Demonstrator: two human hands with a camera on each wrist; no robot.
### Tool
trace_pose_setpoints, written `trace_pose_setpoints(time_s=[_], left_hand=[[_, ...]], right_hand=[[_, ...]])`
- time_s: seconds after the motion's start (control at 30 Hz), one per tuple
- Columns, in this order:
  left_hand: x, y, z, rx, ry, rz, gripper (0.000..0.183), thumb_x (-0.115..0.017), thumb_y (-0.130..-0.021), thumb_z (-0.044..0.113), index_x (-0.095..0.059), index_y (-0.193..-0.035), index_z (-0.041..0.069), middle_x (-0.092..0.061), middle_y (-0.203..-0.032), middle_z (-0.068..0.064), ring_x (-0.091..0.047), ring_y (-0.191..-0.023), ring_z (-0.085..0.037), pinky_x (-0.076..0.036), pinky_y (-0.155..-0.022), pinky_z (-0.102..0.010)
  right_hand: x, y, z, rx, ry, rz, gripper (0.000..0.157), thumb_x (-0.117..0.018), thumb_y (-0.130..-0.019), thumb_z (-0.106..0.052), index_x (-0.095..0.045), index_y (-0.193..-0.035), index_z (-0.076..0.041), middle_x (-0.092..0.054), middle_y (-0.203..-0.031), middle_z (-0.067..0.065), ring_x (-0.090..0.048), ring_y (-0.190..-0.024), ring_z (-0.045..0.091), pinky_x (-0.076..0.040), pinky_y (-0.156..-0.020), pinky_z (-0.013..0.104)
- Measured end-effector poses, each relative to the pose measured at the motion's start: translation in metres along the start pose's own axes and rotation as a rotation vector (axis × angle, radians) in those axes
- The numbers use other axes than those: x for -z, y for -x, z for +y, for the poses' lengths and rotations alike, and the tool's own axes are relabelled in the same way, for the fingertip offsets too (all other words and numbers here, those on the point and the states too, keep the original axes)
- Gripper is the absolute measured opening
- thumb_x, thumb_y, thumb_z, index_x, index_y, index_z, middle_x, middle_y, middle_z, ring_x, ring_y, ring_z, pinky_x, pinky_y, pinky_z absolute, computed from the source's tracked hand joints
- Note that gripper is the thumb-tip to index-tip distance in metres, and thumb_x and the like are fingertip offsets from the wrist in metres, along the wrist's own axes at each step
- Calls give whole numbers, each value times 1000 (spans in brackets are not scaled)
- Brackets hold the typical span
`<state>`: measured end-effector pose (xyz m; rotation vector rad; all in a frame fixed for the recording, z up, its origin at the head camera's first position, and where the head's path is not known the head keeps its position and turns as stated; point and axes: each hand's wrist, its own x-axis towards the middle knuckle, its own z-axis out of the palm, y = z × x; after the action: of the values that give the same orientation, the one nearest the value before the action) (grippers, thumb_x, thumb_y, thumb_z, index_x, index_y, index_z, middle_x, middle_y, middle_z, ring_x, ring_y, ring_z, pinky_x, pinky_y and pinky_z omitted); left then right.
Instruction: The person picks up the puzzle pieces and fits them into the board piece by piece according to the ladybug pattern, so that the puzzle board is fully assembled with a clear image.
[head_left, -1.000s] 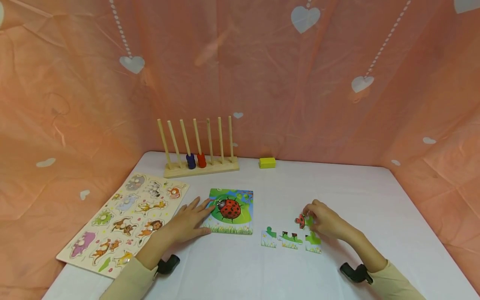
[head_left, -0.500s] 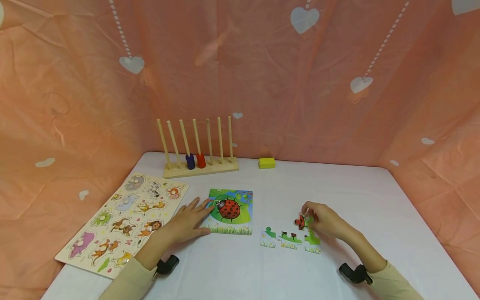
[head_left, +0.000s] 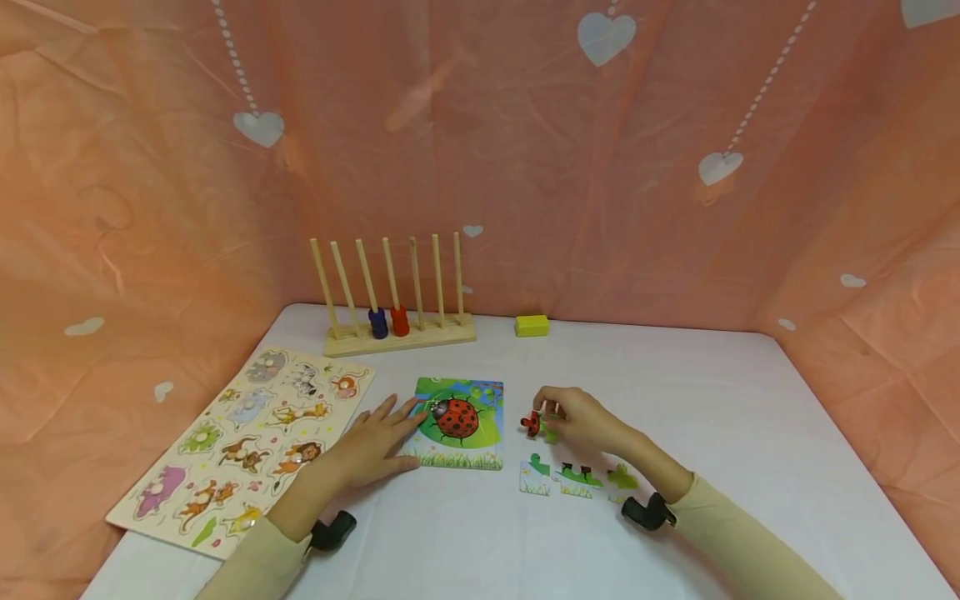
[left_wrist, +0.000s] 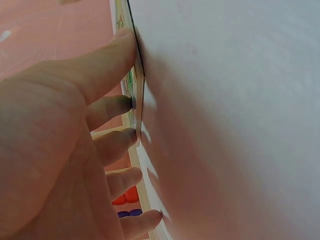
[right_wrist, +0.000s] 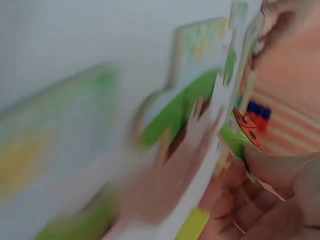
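My left hand [head_left: 377, 447] lies with fingers spread at the left edge of a square ladybug puzzle picture [head_left: 480, 429]. In the left wrist view its thumb and fingers [left_wrist: 107, 57] reach that thin board's edge. Between thumb and fingers, my right hand [head_left: 592, 423] pinches a red-and-green jigsaw piece [head_left: 531, 424], close to the right of the picture. In the right wrist view the piece [right_wrist: 231, 138] shows part of the ladybug's spotted red back. Below it lie three jigsaw pieces in a row: a left one [head_left: 535, 480], a middle one [head_left: 577, 481] and a right one [head_left: 621, 477], partly covered by the wrist camera.
An animal peg puzzle board [head_left: 247, 421] lies at the left, partly behind the left forearm. Further back stands a wooden peg rack [head_left: 442, 335] with a blue and a red bead. A yellow block [head_left: 532, 326] sits near the table's back edge.
My right hand has moved left with the red-and-green jigsaw piece, from above the right-hand piece to near the ladybug picture. The left hand has stayed in place.
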<state>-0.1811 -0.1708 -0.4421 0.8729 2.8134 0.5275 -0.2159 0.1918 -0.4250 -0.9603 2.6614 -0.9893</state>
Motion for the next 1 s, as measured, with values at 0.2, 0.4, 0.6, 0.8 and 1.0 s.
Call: trace_pose_setpoints(time_s=[0.2, 0.4, 0.6, 0.8, 1.0], left_hand=[[0, 1, -1, 4, 10, 0, 70, -66, -94, 42, -43, -151, 6, -29, -160, -20, -20, -145, -52, -23, -105, -76], [0, 1, -1, -5, 5, 1, 70, -66, -95, 41, -43, -151, 6, -29, -160, -20, -19, -145, -51, -23, -105, -76], [1, 0, 0, -6, 9, -7, 71, -66, -95, 41, -43, -151, 5, -29, -160, -20, -19, -145, -52, -23, -104, -76], [1, 0, -1, 2, 11, -10, 70, -67, -95, 39, -43, -151, 5, -29, -160, -20, -19, -145, -52, -23, -105, -76], [1, 0, 0, -8, 11, -4, 69, -67, -95, 38, -43, -150, 4, -29, -159, -21, -20, -144, -53, -23, -104, -76]], right_hand=[[-18, -38, -17, 83, 29, -28, 18, -64, -90, 7, -65, -104, -5, -63, -81, -1, -54, -68, 7, -48, -61, 23], [-29, -62, -26, 79, 4, -49, 23, -66, -89, 9, -65, -108, -4, -65, -84, 3, -56, -72, 10, -48, -65, 25], [-36, -69, -31, 48, 64, -69, 27, -67, -88, 9, -65, -111, -4, -67, -88, 4, -61, -79, 16, -52, -70, 32], [-42, -70, -34, 63, 247, -68, 30, -80, -83, -7, -66, -109, -8, -71, -95, 3, -66, -86, 18, -54, -73, 37], [-47, -68, -37, 137, 444, -36, 34, -85, -80, -20, -66, -106, -11, -70, -96, -1, -64, -83, 15, -52, -71, 34]])
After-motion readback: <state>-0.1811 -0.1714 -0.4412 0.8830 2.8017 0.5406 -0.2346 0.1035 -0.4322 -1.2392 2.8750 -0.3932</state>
